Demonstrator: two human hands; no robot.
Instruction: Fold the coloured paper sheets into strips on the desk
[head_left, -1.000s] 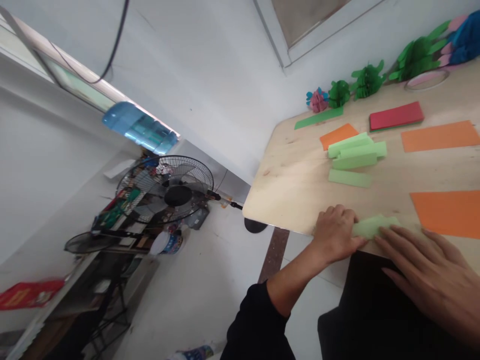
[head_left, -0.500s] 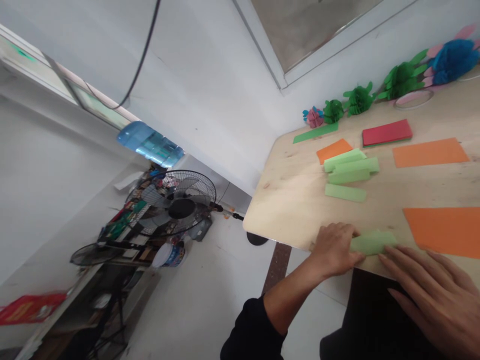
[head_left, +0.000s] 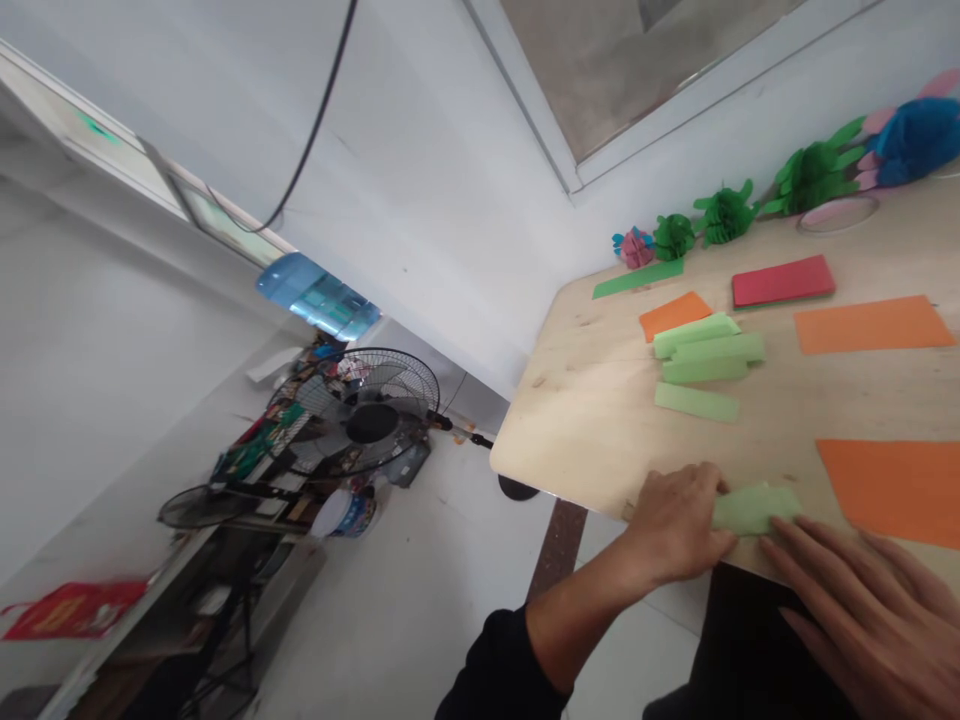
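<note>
A light green paper piece [head_left: 754, 508] lies at the near edge of the wooden table [head_left: 585, 400]. My left hand [head_left: 679, 520] has its thumb and fingers round the left end of this piece. My right hand [head_left: 870, 590] lies nearly flat, fingers stretched out, its fingertips on the piece's right end. Beyond them are several light green strips [head_left: 709, 358], partly overlapping, with one separate strip [head_left: 696, 402] nearer to me. A small orange paper [head_left: 675, 314] touches the strips' far side.
Orange sheets [head_left: 900, 490] and a red paper stack [head_left: 784, 281] lie on the right. Green paper figures [head_left: 726, 214] and a blue one [head_left: 919, 140] stand along the wall. A black fan [head_left: 373, 423] stands left of the table, beside a white bucket [head_left: 343, 512].
The view has shifted a little, so the table and papers appear slightly lower and further right. Both hands keep nearly the same hold and place on the green piece.
</note>
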